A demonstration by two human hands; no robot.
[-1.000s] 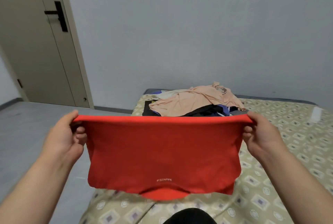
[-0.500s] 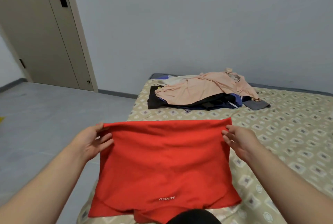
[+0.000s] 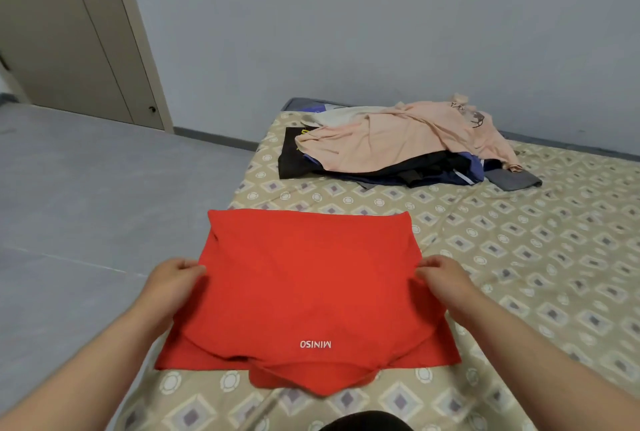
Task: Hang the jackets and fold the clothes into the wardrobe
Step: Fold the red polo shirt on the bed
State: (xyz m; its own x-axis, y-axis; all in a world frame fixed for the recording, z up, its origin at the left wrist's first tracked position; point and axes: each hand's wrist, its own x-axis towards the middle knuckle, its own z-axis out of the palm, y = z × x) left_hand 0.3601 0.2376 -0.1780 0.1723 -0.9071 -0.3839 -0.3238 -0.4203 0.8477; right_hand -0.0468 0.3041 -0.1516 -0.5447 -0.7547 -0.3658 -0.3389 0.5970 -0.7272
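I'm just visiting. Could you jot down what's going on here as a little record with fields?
Surface: patterned bed
Item: red shirt, flat on bed, partly folded
Left hand: holds its left edge
Right hand: holds its right edge
Waiting: pile of clothes farther along the bed, peach garment on top

A single wide-angle camera is riding on the person's head, looking forward and down along the bed point(image 3: 519, 274). It is sitting close above the red garment point(image 3: 304, 285) at lower centre, with the left hand point(image 3: 173, 281) and right hand point(image 3: 446, 278) showing at its two sides. It is also taking in the clothes pile point(image 3: 398, 139) at upper right and the door point(image 3: 62, 32) at upper left.
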